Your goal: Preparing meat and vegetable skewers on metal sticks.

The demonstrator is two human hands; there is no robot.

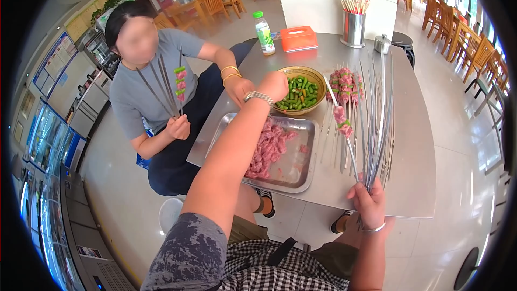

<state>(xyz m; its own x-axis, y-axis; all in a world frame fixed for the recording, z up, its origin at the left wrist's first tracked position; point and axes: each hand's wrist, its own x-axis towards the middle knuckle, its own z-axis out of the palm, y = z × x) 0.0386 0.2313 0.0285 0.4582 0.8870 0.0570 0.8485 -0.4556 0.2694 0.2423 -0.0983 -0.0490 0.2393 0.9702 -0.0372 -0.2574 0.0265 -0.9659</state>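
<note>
My right hand [367,202] grips a bundle of flat metal skewers [371,137] near the table's front edge. One skewer in that hand leans left, threaded with raw meat pieces and a bit of green pepper [343,123]. My left hand [274,85], with a braided metal band at the wrist, is at the left rim of a patterned bowl [321,99] of cut green peppers [301,95]; its fingertips are hidden. Below that arm, a steel tray [309,169] contains raw meat strips [268,149], partly covered by my forearm. Loaded skewers [345,85] lie beyond the bundle.
A co-worker [155,72] sits at left, holding several skewers, one loaded [180,84]; their other hand nears mine. Toward the back stand a green-capped bottle [264,34], an orange tissue box [299,39], a steel holder of wrapped chopsticks [353,28] and a small lidded pot [382,43].
</note>
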